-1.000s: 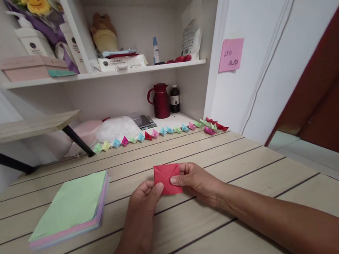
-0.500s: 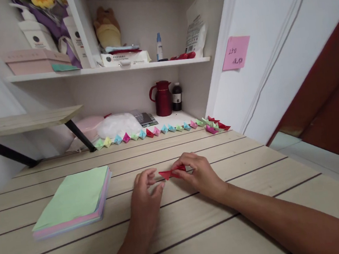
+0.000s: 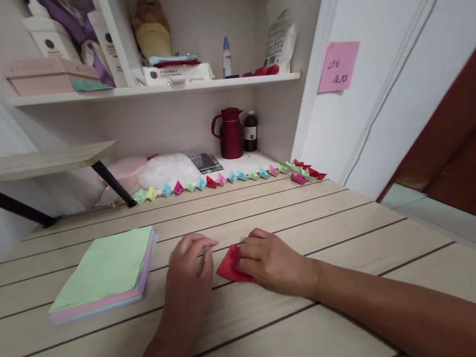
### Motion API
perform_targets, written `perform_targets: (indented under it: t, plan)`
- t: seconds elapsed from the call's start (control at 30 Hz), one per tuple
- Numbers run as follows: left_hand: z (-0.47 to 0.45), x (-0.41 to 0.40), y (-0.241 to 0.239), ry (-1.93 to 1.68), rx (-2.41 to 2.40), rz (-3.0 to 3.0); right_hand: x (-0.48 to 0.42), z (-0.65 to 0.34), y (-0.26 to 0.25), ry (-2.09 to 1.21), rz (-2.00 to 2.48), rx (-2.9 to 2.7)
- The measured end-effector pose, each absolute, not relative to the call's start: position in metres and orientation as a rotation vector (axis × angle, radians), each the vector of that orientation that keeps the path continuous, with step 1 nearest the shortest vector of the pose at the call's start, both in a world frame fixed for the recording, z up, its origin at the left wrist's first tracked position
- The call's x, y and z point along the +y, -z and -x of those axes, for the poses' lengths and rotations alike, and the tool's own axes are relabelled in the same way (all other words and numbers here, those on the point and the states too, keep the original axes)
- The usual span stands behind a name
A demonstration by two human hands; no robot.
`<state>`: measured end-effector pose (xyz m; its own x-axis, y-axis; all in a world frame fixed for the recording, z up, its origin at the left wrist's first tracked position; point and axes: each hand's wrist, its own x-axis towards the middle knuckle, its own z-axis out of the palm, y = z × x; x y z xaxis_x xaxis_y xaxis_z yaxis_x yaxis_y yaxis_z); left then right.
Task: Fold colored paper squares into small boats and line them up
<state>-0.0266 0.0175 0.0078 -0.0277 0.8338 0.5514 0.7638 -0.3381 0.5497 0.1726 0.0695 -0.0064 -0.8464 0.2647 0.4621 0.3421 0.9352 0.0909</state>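
A small red folded paper (image 3: 232, 266) lies on the wooden slatted table, its left part showing as an angular flap. My right hand (image 3: 269, 264) is closed over its right side with curled fingers, which hide the rest of it. Just left of the paper, my left hand (image 3: 190, 267) hovers with bent fingers, a gap between thumb and forefinger, and nothing in it. A stack of square coloured paper (image 3: 106, 268), light green on top, lies to the left of that hand.
Along the table's back edge runs a row of small folded paper boats (image 3: 201, 184) in several colours, bunched at the right end (image 3: 300, 177). Behind stand a dark red jug (image 3: 231, 134) and a dark bottle (image 3: 251, 132). A raised wooden shelf (image 3: 38, 162) on black legs stands at the left.
The red paper has come down from the right hand's fingertip grip and now shows a broader face on the table. My left hand has moved left, away from it. The view has shifted slightly.
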Motion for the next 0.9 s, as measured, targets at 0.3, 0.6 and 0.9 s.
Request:
perform_targets:
  t: [0.3, 0.6, 0.9]
  plan:
    - [0.025, 0.019, -0.003, -0.678, 1.558, -2.293, 0.075, -0.185, 0.007, -0.472, 0.717, -2.479]
    - [0.025, 0.021, -0.005, -0.692, 1.617, -2.207, 0.085, -0.190, 0.005, -0.562, 0.894, -2.358]
    - [0.017, 0.035, 0.008, -0.897, 1.847, -2.058, 0.083, -0.179, 0.007, -0.528, 0.989, -2.323]
